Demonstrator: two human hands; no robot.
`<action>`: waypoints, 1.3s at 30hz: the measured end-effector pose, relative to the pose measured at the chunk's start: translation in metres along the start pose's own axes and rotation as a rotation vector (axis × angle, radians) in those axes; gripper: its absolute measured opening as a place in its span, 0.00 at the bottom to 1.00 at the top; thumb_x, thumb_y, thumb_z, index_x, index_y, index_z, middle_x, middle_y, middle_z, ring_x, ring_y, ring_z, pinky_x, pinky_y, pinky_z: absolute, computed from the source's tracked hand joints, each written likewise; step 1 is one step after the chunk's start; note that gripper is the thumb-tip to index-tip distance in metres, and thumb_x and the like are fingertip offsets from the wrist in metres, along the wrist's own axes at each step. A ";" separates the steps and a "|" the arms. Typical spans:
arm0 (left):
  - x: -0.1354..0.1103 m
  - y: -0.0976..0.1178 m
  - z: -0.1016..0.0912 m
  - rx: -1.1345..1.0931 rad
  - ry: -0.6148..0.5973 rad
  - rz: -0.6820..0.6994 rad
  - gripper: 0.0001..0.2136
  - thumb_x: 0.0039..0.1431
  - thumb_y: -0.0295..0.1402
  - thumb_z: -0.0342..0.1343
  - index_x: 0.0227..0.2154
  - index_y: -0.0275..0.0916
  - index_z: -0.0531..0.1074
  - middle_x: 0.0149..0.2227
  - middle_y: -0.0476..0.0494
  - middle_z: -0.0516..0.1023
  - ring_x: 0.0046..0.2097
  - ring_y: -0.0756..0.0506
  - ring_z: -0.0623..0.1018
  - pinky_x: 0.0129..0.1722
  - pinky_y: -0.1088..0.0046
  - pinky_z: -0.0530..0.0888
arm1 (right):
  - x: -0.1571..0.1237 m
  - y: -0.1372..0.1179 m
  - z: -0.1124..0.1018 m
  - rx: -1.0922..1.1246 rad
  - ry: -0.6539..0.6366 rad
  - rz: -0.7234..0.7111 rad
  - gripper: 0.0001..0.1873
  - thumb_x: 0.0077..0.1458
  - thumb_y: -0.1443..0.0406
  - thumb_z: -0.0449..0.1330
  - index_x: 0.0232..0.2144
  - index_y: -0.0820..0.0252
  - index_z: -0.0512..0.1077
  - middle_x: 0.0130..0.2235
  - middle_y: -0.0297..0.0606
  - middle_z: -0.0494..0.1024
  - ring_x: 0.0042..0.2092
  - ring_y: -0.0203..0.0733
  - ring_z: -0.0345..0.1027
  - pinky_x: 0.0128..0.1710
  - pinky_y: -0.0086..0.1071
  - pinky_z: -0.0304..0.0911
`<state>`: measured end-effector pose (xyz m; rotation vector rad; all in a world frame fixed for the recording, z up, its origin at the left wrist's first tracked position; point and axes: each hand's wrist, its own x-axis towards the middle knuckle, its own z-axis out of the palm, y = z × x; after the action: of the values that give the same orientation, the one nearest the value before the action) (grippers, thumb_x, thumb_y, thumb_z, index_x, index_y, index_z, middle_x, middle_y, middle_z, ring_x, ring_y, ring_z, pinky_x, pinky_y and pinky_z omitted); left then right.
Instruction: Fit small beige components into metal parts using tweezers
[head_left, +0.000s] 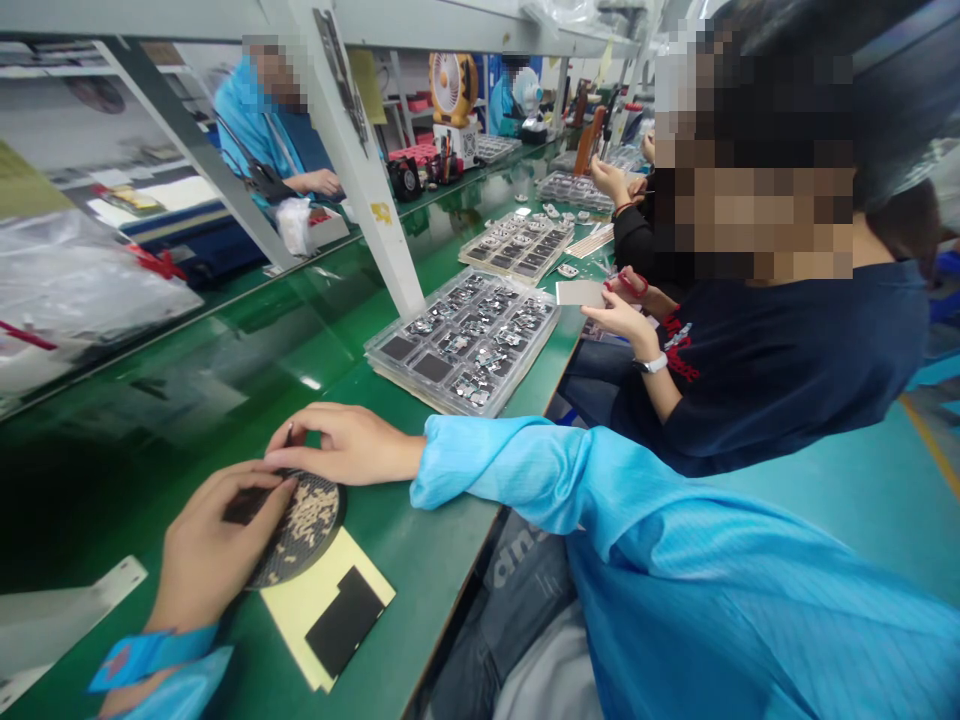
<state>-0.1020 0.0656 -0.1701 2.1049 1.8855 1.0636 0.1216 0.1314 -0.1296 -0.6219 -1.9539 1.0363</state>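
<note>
A round dark dish (pixel 330 530) holds many small tan pieces (pixel 307 515) and stands on the green bench, overlapping a yellow sheet (pixel 289 630). My left hand (pixel 214 540) bends over the dish's left side, thumb and fingers drawn together; anything between them is hidden. Just above the far rim is my right hand (pixel 352 440), its thumb and fingers pinched, the fingertips close to those of my left. A thin dark tip (pixel 289 433) shows at the right fingers, too small to name. On the yellow sheet lies a black rectangular piece (pixel 345 622) with a notched corner.
Clear compartment trays (pixel 472 385) with small metal parts sit beyond my right forearm, another tray (pixel 517 235) behind. A white post (pixel 367 170) rises from the bench. At right, a co-worker (pixel 765 370) holds red-handled scissors (pixel 628 283) and a grey sheet (pixel 581 293).
</note>
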 end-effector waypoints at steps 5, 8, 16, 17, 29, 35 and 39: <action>0.000 -0.001 0.000 0.010 -0.007 -0.003 0.18 0.57 0.54 0.62 0.34 0.42 0.77 0.46 0.41 0.82 0.50 0.37 0.80 0.50 0.61 0.75 | 0.000 0.001 0.001 0.001 0.003 -0.003 0.11 0.66 0.58 0.64 0.41 0.61 0.77 0.41 0.35 0.77 0.39 0.32 0.67 0.41 0.25 0.64; 0.000 -0.003 0.000 0.007 -0.009 -0.005 0.18 0.56 0.53 0.63 0.34 0.42 0.78 0.46 0.41 0.82 0.50 0.37 0.80 0.51 0.60 0.75 | 0.000 0.003 0.002 0.010 0.016 -0.019 0.11 0.66 0.59 0.65 0.40 0.61 0.77 0.39 0.34 0.77 0.38 0.32 0.67 0.40 0.25 0.64; 0.000 -0.004 0.000 0.003 -0.003 -0.006 0.16 0.56 0.50 0.64 0.34 0.42 0.78 0.46 0.42 0.81 0.50 0.38 0.80 0.50 0.62 0.75 | 0.000 0.003 0.002 0.020 0.012 -0.030 0.11 0.66 0.59 0.64 0.39 0.62 0.77 0.39 0.35 0.77 0.39 0.33 0.68 0.40 0.26 0.64; 0.000 -0.003 0.000 0.002 -0.002 0.000 0.16 0.56 0.50 0.63 0.34 0.42 0.78 0.46 0.42 0.81 0.50 0.38 0.80 0.50 0.62 0.74 | 0.000 0.003 0.002 0.012 0.005 -0.016 0.11 0.66 0.59 0.64 0.40 0.62 0.77 0.40 0.35 0.77 0.40 0.33 0.68 0.41 0.25 0.64; 0.001 -0.009 0.004 0.042 0.030 0.031 0.13 0.55 0.50 0.63 0.33 0.46 0.78 0.44 0.49 0.82 0.48 0.39 0.82 0.49 0.62 0.77 | 0.001 0.009 0.005 0.035 0.027 -0.073 0.11 0.65 0.58 0.65 0.40 0.63 0.77 0.38 0.34 0.75 0.37 0.32 0.67 0.38 0.26 0.63; 0.001 -0.010 0.004 0.038 0.046 0.028 0.12 0.54 0.49 0.63 0.32 0.48 0.78 0.43 0.51 0.82 0.47 0.39 0.82 0.47 0.62 0.77 | 0.001 0.008 0.004 0.031 0.032 -0.074 0.10 0.66 0.59 0.65 0.39 0.62 0.77 0.38 0.34 0.75 0.37 0.33 0.67 0.39 0.27 0.63; 0.001 -0.009 0.004 0.042 0.041 0.030 0.11 0.55 0.49 0.63 0.32 0.49 0.77 0.43 0.52 0.82 0.47 0.39 0.82 0.46 0.63 0.77 | 0.001 0.009 0.005 0.031 0.029 -0.081 0.10 0.66 0.60 0.65 0.39 0.63 0.77 0.38 0.34 0.75 0.38 0.33 0.67 0.40 0.27 0.63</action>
<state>-0.1077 0.0700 -0.1771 2.1570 1.9169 1.0913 0.1177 0.1347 -0.1378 -0.5329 -1.9181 1.0005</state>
